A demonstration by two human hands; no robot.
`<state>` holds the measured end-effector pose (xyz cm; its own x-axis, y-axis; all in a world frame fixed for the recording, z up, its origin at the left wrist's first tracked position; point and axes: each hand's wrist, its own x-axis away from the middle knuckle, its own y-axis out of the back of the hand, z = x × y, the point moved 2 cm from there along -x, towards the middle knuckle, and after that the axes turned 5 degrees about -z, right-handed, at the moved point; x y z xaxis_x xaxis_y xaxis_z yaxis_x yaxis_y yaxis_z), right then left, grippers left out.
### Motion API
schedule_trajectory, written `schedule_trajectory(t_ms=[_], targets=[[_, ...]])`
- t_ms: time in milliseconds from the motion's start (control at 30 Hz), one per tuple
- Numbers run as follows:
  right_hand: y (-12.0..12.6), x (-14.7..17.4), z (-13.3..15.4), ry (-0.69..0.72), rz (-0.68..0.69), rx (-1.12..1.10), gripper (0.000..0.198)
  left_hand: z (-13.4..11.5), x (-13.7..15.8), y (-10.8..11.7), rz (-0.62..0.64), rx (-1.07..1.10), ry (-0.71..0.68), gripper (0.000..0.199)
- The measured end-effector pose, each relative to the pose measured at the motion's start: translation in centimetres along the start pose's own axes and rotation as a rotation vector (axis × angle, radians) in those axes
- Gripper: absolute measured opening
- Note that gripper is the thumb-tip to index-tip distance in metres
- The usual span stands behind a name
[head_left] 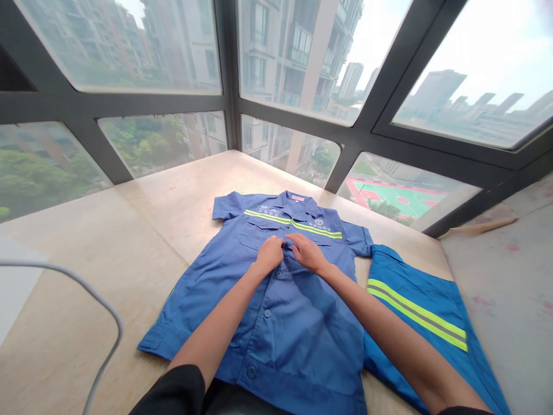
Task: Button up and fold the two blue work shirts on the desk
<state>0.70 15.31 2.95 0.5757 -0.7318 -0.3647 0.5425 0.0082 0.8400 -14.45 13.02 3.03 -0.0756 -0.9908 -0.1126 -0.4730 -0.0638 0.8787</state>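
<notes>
A blue short-sleeved work shirt (298,311) lies spread flat, front side up, its collar pointing away from me. Yellow-green reflective strips and pale printing cross its chest. My left hand (271,253) is closed on the edge of the front placket at chest height. Close beside it, my right hand (306,252) bends its fingers and thumb onto the same spot of the placket. The fingertips cover whatever button or buttonhole is there. Lower down the placket show a button (279,274), another button (267,313) and a hem button (251,372).
Right of the shirt lies a brighter blue folded garment (415,340) with a reflective band, touching the shirt's sleeve. Both rest on a pale ledge (142,230) beneath framed windows (298,57). A grey cable (110,311) curves along the left. A patterned wall (510,271) stands at right.
</notes>
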Motion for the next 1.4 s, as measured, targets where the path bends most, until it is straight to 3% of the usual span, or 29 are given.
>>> schedule_trajectory(t_ms=[133,267,400,567,733,900,1133,1400], targets=[[-0.3,-1.9,-1.0,0.085,0.206,0.104,0.058,0.6,-1.2,-0.3,0.059,0.004,0.053,0.028],[0.2,-2.6,-1.9,0.149,0.303,0.231,0.028,1.3,-1.5,-0.2,0.053,0.061,0.038,0.02],[1.0,-2.4,-2.1,0.263,0.256,0.306,0.015,1.5,-1.7,0.3,0.054,0.162,0.054,0.014],[0.8,-1.7,-2.0,0.309,0.153,0.368,0.016,1.1,-2.3,0.9,0.077,0.183,0.046,0.013],[0.2,-1.2,-2.5,0.34,0.064,0.418,0.02,1.2,-3.1,0.4,0.088,0.141,0.012,0.014],[0.0,-1.3,-2.6,0.354,-0.045,0.452,0.026,1.9,-3.7,0.0,0.101,0.232,0.031,0.014],[-0.8,-1.3,-2.7,0.414,-0.137,0.396,0.026,3.2,-4.5,-0.4,0.144,0.368,0.047,0.014],[-1.0,-0.4,-3.5,0.366,-0.169,0.287,0.022,4.2,-4.9,-1.6,0.183,0.654,0.119,0.016]])
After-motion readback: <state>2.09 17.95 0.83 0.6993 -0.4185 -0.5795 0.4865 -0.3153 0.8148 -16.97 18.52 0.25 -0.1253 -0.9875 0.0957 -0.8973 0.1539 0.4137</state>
